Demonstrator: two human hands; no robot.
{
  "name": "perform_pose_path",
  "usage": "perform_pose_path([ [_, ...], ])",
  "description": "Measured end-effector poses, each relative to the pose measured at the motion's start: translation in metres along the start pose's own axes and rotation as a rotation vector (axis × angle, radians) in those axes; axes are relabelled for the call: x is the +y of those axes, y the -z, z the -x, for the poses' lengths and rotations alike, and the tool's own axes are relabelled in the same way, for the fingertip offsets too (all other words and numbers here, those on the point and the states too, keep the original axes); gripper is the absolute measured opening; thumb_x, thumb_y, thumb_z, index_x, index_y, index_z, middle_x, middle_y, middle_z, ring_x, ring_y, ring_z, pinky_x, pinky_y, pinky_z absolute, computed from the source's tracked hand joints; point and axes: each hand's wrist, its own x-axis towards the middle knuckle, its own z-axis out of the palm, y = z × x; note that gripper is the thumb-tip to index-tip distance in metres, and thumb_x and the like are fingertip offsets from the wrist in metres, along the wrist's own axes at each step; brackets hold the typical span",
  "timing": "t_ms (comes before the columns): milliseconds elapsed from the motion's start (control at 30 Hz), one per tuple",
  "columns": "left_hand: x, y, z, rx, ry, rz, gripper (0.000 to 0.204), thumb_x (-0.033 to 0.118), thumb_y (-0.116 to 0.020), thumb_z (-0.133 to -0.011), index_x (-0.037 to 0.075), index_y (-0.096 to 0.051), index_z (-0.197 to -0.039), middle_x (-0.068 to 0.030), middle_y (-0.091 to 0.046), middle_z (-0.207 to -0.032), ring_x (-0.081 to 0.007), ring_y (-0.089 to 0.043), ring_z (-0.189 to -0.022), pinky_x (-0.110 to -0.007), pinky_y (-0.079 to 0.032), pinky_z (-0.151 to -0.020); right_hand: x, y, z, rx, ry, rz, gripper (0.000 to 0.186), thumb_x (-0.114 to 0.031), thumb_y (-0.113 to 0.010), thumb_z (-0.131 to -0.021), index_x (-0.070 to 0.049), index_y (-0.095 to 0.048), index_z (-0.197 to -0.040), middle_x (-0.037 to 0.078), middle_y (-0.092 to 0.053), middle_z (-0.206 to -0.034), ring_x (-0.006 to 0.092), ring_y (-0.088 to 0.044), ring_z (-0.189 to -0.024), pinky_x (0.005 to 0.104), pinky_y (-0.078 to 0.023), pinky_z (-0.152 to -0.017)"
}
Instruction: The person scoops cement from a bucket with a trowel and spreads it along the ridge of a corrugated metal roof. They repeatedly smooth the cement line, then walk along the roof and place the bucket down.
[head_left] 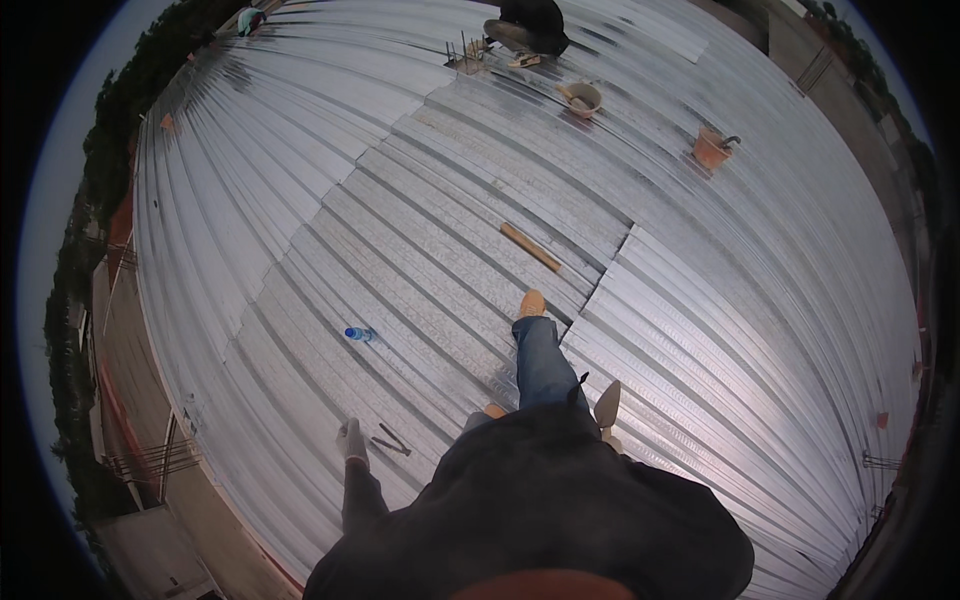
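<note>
My left hand (352,441), in a pale glove, hangs out to the left over the metal roofing sheets (440,230). Its fingers are loosely bent and a little apart, and I see nothing in them. Just right of it, two thin dark bars (392,440) lie on the sheets. At my right side, my right hand (612,440) is partly hidden behind my dark top. It is closed on a trowel (607,403) whose pointed blade sticks forward. My leg in blue jeans (543,362) is stretched ahead, a tan shoe (532,303) on the ridges.
Ahead lie a wooden strip (530,247) and, further left, a blue-capped bottle (358,333). A bucket (580,98) and an orange bucket (712,148) stand farther off. A person (530,28) crouches by upright rebar (463,52); another person (250,20) is far left. Roof edges curve along both sides.
</note>
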Motion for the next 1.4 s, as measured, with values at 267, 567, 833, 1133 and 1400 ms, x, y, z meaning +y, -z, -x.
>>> perform_pose_path([
  [267,0.024,-0.23,-0.033,-0.207,0.185,-0.343,0.033,0.038,-0.085,-0.097,0.011,-0.073,-0.113,0.0024,-0.058,-0.079,-0.0118,-0.051,-0.061,-0.037,-0.038,-0.049,-0.176,0.029,-0.05,-0.104,-0.082,-0.222,0.05,-0.049,-0.068,-0.097,-0.004,-0.067,-0.117,0.022,-0.076,-0.106,0.0387,-0.074,-0.091,0.051,-0.056,-0.077],
  [567,0.183,-0.49,-0.111,-0.319,0.051,-0.374,0.062,0.035,-0.082,-0.1,-0.009,-0.072,-0.142,-0.0183,-0.079,-0.131,-0.0258,-0.072,-0.122,-0.042,-0.055,-0.108,-0.447,0.243,-0.164,0.032,0.07,-0.798,0.031,-0.031,-0.075,-0.098,-0.003,-0.064,-0.103,0.009,-0.07,-0.084,0.0214,-0.068,-0.059,0.0393,-0.051,-0.048],
  [833,0.331,-0.647,-0.151,-0.392,-0.148,-0.557,0.072,0.044,-0.079,-0.097,-0.005,-0.071,-0.148,-0.0229,-0.077,-0.145,-0.0344,-0.071,-0.139,-0.041,-0.054,-0.117,-0.595,0.399,-0.2,0.15,0.165,-0.952,0.024,-0.024,-0.069,-0.103,-0.008,-0.052,-0.098,0.0,-0.051,-0.069,0.0111,-0.049,-0.045,0.0308,-0.036,-0.037],
  [1133,0.367,-0.761,-0.2,-0.596,0.173,-1.129,0.067,0.056,-0.079,-0.088,0.004,-0.084,-0.13,-0.0165,-0.084,-0.13,-0.0378,-0.077,-0.128,-0.047,-0.061,-0.105,-0.734,0.388,-0.322,0.002,-0.059,-0.684,0.026,-0.024,-0.068,-0.1,-0.005,-0.061,-0.116,0.004,-0.051,-0.071,0.0162,-0.052,-0.051,0.0347,-0.04,-0.042],
  [1400,0.538,-0.983,-0.263,-0.637,-0.092,-1.111,0.089,0.061,-0.071,-0.092,-0.001,-0.067,-0.156,-0.029,-0.069,-0.153,-0.0421,-0.067,-0.144,-0.047,-0.052,-0.123,-0.881,0.506,-0.399,0.067,0.0,-0.692,0.033,-0.03,-0.069,-0.099,-0.003,-0.063,-0.117,0.006,-0.057,-0.075,0.0186,-0.056,-0.055,0.037,-0.044,-0.047],
])
